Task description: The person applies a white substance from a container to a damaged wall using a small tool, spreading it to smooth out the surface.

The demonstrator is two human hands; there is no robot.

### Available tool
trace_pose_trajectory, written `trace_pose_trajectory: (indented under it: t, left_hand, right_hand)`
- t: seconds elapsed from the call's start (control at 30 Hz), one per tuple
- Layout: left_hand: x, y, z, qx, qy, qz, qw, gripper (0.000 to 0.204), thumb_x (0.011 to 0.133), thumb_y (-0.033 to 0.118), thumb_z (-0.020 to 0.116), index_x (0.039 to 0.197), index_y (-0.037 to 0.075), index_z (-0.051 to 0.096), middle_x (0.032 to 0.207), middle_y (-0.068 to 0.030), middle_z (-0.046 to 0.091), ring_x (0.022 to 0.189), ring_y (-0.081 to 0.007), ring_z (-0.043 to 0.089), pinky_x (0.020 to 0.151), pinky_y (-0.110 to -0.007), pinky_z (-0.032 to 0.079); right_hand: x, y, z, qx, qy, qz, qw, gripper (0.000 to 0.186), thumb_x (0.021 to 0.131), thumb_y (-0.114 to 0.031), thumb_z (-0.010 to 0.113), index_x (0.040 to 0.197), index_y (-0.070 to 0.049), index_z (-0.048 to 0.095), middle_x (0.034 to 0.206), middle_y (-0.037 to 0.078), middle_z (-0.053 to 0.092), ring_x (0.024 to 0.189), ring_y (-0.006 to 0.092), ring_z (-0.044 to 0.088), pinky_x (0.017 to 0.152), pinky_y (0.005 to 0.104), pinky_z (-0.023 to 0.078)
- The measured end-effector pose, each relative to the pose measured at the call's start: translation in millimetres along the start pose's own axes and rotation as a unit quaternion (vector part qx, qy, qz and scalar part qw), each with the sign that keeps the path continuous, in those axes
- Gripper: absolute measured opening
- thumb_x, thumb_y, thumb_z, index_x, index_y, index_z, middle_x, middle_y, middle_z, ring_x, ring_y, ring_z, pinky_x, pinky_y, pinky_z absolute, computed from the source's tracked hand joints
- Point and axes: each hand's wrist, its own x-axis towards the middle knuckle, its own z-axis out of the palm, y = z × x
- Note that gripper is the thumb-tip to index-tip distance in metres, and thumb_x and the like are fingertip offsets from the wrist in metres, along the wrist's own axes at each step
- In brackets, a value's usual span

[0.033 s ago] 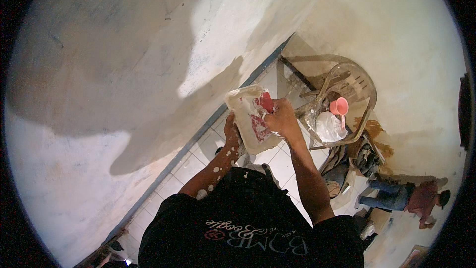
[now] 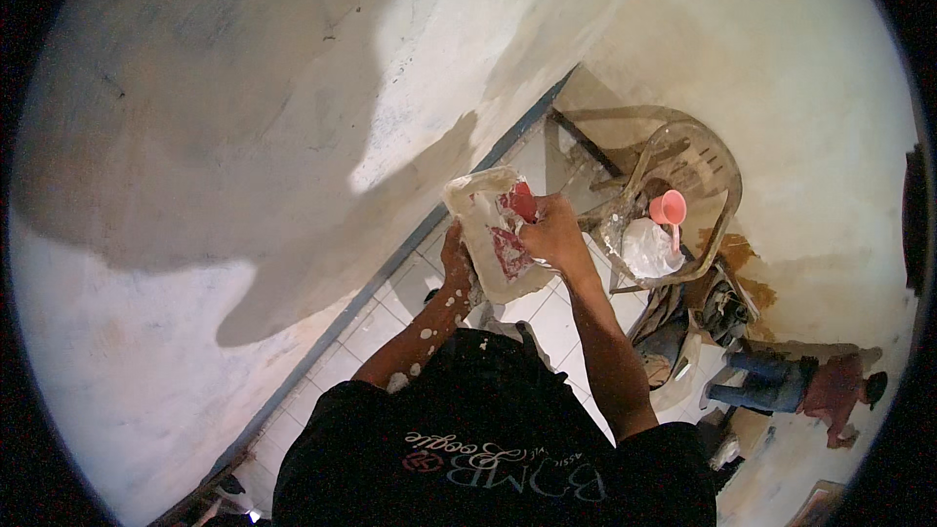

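Item: flat plaster board, pale and smeared with wet compound, red patches on its face. Location: held at chest height before the patched wall, above the white floor tiles.

Orientation: long axis runs from upper left toward lower right; the upper end points at the wall, the face tilts up toward the camera.

Left hand: spattered with white, gripping the board's lower left edge, fingers hidden beneath.

Right hand: closed around a red-handled tool pressed onto the board.

Change: none discernible; both hands sit as in the paired view.

Nearby: plastic chair bearing a pink scoop.
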Motion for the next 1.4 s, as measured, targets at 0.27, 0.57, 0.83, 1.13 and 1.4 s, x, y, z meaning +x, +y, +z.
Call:
trace_pose_trajectory:
  t: [0.27,0.57,0.83,1.13,1.4]
  left_hand:
    - [-9.9,12.2,15.5,0.029,0.090,0.019,0.995,0.039,0.086,0.037,0.039,0.112,0.009,0.047,0.097,-0.0096,0.055,0.086,-0.0265,0.055,0.074,-0.041,0.048]
    - [0.4,18.3,4.4,0.109,0.085,-0.036,0.990,0.054,0.084,0.043,0.038,0.121,0.004,0.038,0.111,-0.0170,0.051,0.099,-0.0309,0.052,0.087,-0.042,0.043]
    - [15.2,1.5,-42.9,0.039,0.092,-0.055,0.994,0.055,0.083,0.044,0.040,0.119,0.003,0.040,0.112,-0.0173,0.051,0.098,-0.0304,0.053,0.085,-0.041,0.044]
    - [50.6,-53.4,-112.9,-0.025,0.068,0.048,0.996,0.052,0.084,0.043,0.038,0.119,0.005,0.040,0.112,-0.0151,0.051,0.099,-0.0298,0.052,0.086,-0.041,0.043]
    - [81.6,-59.8,-105.2,-0.030,0.082,0.097,0.992,0.051,0.084,0.040,0.039,0.119,0.003,0.040,0.110,-0.0147,0.052,0.095,-0.0292,0.054,0.085,-0.040,0.044]
  right_hand:
    - [-7.7,-15.1,-5.2,0.094,-0.003,0.030,0.995,0.018,0.065,-0.005,0.052,0.077,0.003,0.062,0.060,0.013,0.059,0.052,0.0176,0.057,0.051,0.0328,0.045]
    - [11.2,47.3,10.6,0.256,-0.091,0.183,0.945,0.026,0.070,-0.006,0.057,0.089,0.011,0.057,0.079,0.012,0.059,0.064,0.0142,0.058,0.051,0.0259,0.046]
    - [-7.3,76.5,5.5,0.465,-0.093,0.289,0.832,0.029,0.073,-0.005,0.059,0.098,0.008,0.055,0.090,0.014,0.061,0.071,0.0185,0.062,0.060,0.0246,0.052]
    - [7.9,101.5,11.2,0.330,0.013,0.113,0.937,0.022,0.075,-0.010,0.061,0.084,0.009,0.060,0.074,0.012,0.061,0.061,0.0141,0.058,0.054,0.0245,0.049]
    - [23.3,128.5,26.4,0.221,0.026,0.109,0.969,0.015,0.074,-0.004,0.064,0.085,0.007,0.062,0.078,0.009,0.061,0.064,0.0133,0.057,0.059,0.0262,0.052]
